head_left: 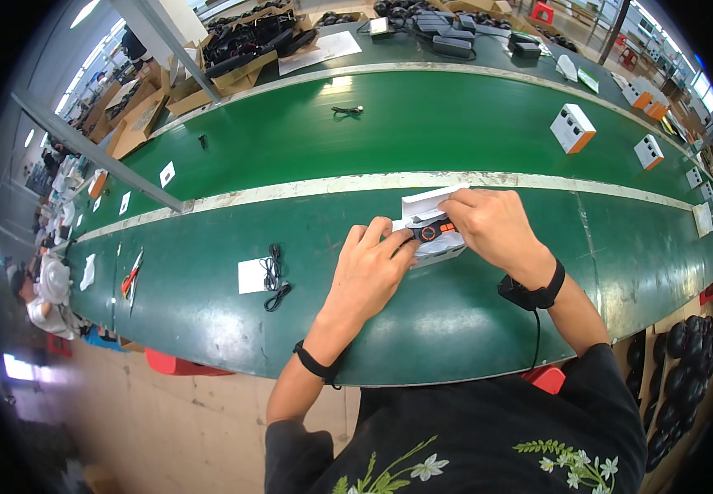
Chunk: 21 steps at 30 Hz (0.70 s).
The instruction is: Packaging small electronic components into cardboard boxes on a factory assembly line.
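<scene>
A small white box (440, 257) stands with its lid up on the green bench in front of me. Partly inside it lies a black device with orange parts (429, 234), whose exact kind I cannot make out. My left hand (370, 270) is closed at the box's left side, its fingertips on the device's left end. At the upper right, my right hand (492, 226) pinches by the raised lid (425, 202), close to the device's orange end. My fingers hide part of the box's inside.
Left of the box are a white card (252, 277) and coiled black cables (272, 272). Farther left lie red-handled scissors (130, 278). A black adapter-like block (514, 291) sits under my right wrist. Beyond, a green conveyor belt (455, 123) carries white-and-orange boxes (572, 129) and a cable (346, 110).
</scene>
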Motion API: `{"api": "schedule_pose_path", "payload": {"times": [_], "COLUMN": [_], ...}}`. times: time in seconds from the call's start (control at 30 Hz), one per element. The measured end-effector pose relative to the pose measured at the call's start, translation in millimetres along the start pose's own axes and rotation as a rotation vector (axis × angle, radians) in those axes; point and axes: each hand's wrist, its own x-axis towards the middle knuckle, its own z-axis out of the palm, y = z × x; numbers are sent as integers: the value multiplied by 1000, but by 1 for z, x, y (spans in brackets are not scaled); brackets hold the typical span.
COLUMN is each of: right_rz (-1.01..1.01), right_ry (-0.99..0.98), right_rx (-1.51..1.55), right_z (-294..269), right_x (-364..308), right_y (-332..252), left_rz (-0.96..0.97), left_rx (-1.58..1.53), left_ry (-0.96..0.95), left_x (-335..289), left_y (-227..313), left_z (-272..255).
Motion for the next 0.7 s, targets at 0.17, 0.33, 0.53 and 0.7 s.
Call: {"api": "schedule_pose_path", "payload": {"times": [0.17,0.33,0.53,0.7], "right_rz": [38,28,38,29], "right_ry": [145,65,111,1], "right_rx": [18,9,6,-3], "right_z": [2,7,12,11], "right_x": [-5,-7,-8,-6], "right_y": [0,0,7,9], "left_rz": [-48,-73,-144,-85], "left_rx": [-47,206,250,206], "left_ry": [12,-111,-245,-139], "left_x": [17,35,51,45], "left_y": [7,13,13,4], "left_z": [-5,9,19,27]}}
